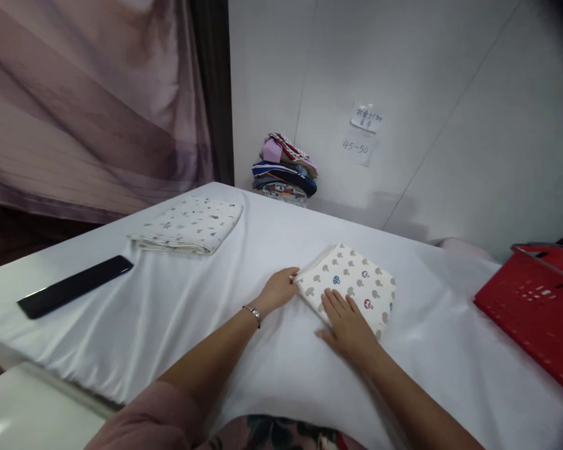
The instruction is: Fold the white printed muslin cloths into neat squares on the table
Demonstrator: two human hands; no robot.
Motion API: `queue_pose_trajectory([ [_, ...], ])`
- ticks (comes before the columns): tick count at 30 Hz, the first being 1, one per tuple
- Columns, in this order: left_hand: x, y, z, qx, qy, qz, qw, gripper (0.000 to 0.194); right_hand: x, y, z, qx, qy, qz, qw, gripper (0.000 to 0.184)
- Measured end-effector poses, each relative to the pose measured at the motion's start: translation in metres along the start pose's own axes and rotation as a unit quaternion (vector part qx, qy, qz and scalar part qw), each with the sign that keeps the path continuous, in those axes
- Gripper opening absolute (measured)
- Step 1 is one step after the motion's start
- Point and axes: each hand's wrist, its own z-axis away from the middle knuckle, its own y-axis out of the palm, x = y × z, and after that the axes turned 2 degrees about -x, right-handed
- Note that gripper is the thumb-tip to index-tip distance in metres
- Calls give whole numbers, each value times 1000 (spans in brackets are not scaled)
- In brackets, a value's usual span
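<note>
Basket [520,300] sits right of the mushroom-print cloth [351,275], black slab [75,287] left.

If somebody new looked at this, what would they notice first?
Probably the red basket at the right end of the white-covered table. Next, the folded patterned cloth nearer the middle, with the left hand at its left corner and the right hand resting on it. A black slab lies toward the left.
</note>
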Motion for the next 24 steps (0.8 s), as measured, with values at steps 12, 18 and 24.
queue_pose_trajectory([
  [12, -5, 15, 2, -23, -113, 27, 993, 25, 1, -5, -13, 31, 23, 6, 999, 63],
  [18, -2, 22, 4, -73, -113, 57, 989, 26, 15, 15, -25, 34, 7, 53, 998, 60],
  [24, 2, 20, 1, -50, -124, 119, 984, 42, 14, 26, -21, 6, -11, 79, 997, 57],
])
